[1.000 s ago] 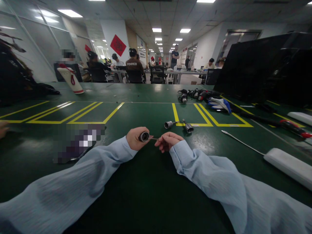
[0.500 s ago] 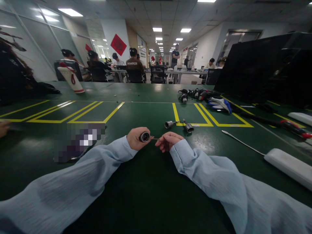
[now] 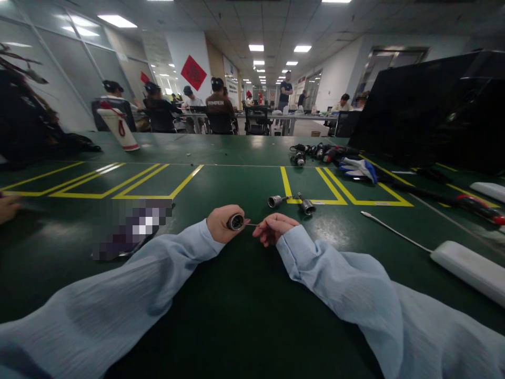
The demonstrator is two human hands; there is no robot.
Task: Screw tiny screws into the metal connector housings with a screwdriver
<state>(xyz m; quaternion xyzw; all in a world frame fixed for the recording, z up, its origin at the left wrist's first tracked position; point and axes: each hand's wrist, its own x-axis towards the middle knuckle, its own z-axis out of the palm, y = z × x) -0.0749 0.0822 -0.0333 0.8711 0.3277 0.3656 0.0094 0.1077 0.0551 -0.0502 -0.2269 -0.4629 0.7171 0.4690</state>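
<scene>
Wrapped in the fingers of my left hand point(image 3: 221, 223) is a hole saw point(image 3: 236, 222), its round metal cup turned open-end toward me. A thin metal rod point(image 3: 251, 225) runs from the hole saw's side to my right hand point(image 3: 273, 228), whose thumb and fingers pinch its end. The rod's tip is too small to make out. Just beyond my right hand, two more metal hole saws lie on the green table, one on its side point(image 3: 275, 201) and another with its shank pointing away point(image 3: 306, 204).
Yellow tape point(image 3: 339, 201) marks the table. Farther back lie a heap of tools point(image 3: 317, 151) and a blue-white glove point(image 3: 359, 170). A white power strip point(image 3: 465, 268) is at right, a blurred-out item point(image 3: 136, 230) at left. Another person's hand point(image 3: 8, 207) shows at the left edge.
The view has shifted very slightly. Both hands keep the same grip, with the rod still between them.
</scene>
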